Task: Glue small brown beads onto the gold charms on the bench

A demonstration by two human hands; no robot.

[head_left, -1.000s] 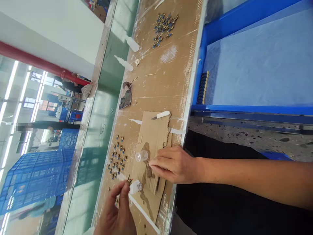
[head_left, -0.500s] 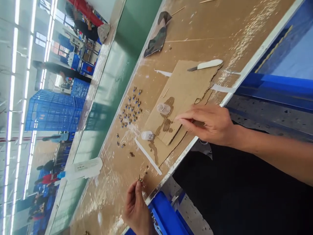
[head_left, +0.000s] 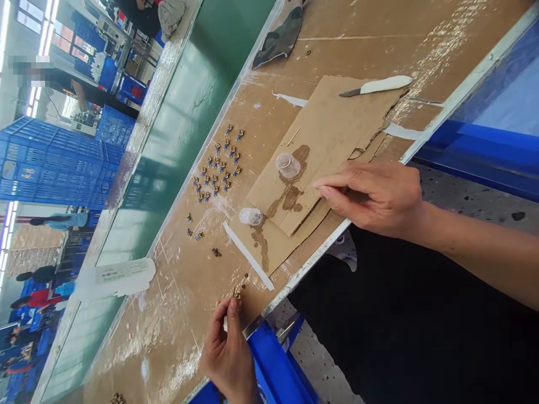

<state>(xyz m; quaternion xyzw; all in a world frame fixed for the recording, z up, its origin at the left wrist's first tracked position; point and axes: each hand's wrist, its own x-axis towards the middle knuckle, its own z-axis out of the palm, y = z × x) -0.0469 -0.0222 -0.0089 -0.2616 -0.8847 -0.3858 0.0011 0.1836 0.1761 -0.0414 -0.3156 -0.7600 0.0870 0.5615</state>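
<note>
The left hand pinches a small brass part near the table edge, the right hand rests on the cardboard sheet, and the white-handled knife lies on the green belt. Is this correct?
Not quite. In the head view the white-handled knife lies on the cardboard sheet, at its far corner, not on the green belt. The rest holds: the left hand pinches a small brass part near the table edge, and the right hand rests on the cardboard.

Tiny brass part (head_left: 237, 294) in fingertips is indistinct.

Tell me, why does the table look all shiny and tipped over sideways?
In the head view, the table runs slantwise because the camera is tilted; white glare streaks its taped surface near the knife and by the left hand. The hall windows behind are washed out bright, and the right hand looks sharp.
</note>
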